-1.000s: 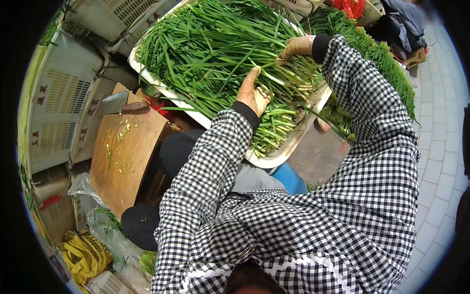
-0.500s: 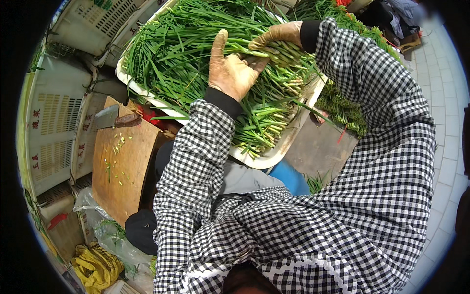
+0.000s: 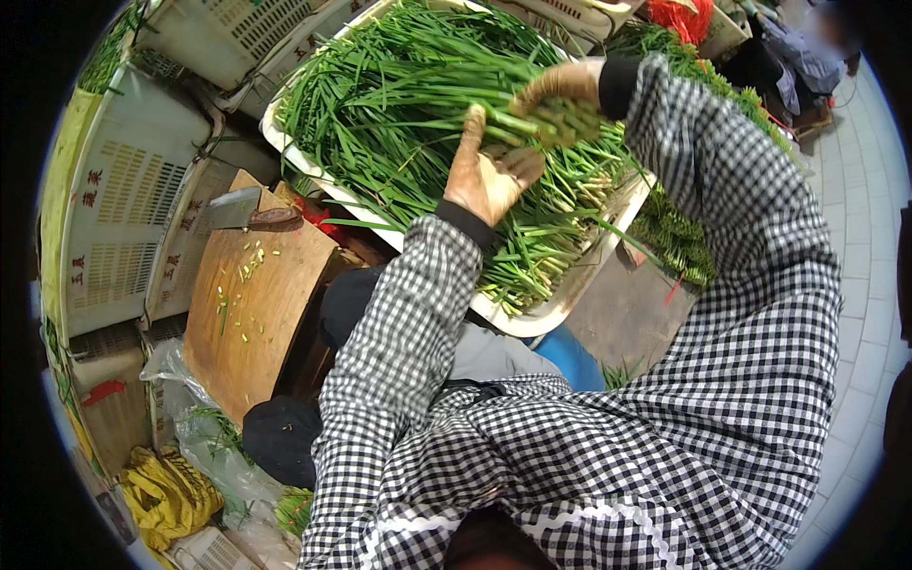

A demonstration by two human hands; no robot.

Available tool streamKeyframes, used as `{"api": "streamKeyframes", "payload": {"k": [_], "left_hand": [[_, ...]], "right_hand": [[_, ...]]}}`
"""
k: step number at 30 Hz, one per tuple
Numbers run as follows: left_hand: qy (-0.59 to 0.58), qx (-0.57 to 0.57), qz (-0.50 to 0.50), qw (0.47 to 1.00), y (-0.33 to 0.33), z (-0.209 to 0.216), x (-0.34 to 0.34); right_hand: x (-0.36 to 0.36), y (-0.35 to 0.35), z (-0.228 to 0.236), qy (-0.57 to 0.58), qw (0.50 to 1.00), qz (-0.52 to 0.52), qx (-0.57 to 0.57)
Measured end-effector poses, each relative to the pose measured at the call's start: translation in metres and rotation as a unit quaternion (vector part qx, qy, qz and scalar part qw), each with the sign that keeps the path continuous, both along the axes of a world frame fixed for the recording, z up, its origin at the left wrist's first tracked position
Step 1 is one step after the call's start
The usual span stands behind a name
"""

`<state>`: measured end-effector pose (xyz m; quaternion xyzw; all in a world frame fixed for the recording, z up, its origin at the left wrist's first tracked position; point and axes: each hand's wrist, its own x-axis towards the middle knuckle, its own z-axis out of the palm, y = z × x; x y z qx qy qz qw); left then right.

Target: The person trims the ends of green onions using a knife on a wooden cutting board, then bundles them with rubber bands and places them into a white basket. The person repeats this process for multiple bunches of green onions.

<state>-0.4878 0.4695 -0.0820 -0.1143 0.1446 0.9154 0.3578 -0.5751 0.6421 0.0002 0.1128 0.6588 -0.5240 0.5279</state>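
Note:
A big white plastic crate holds a heap of garlic chives, long green leaves with pale stem ends to the right. Over the heap my right hand, in a stained tan glove, is closed round a bunch of garlic chives. Motion smears this bunch and the fingers on it. My left hand is just below the bunch's leaves, thumb up, palm and fingers spread. Its fingers come close to the stems; whether they touch I cannot tell.
A knife lies on a wooden board with chopped stem bits, left of the crate. White slatted crates stand at the far left. A yellow bag and clear plastic are lower left. Bundled greens lie right; a person is behind.
The whole view has shifted, putting the crate and board further right. My right hand and its bunch are now blurred by motion. My left hand stays spread beneath the bunch.

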Motion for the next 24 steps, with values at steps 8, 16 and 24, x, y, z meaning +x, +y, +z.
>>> {"api": "streamKeyframes", "payload": {"k": [8, 16, 24], "left_hand": [[-0.045, -0.031, 0.001, 0.999, 0.012, 0.069, 0.110], [0.009, 0.076, 0.029, 0.997, 0.011, 0.146, 0.196], [0.410, -0.007, 0.264, 0.873, -0.151, 0.157, 0.163]], "right_hand": [[0.186, -0.042, 0.062, 0.403, 0.833, 0.164, 0.341], [0.289, -0.044, 0.148, 0.479, 0.798, 0.120, 0.344], [0.255, -0.199, 0.147, 0.749, 0.628, 0.068, 0.201]]}}
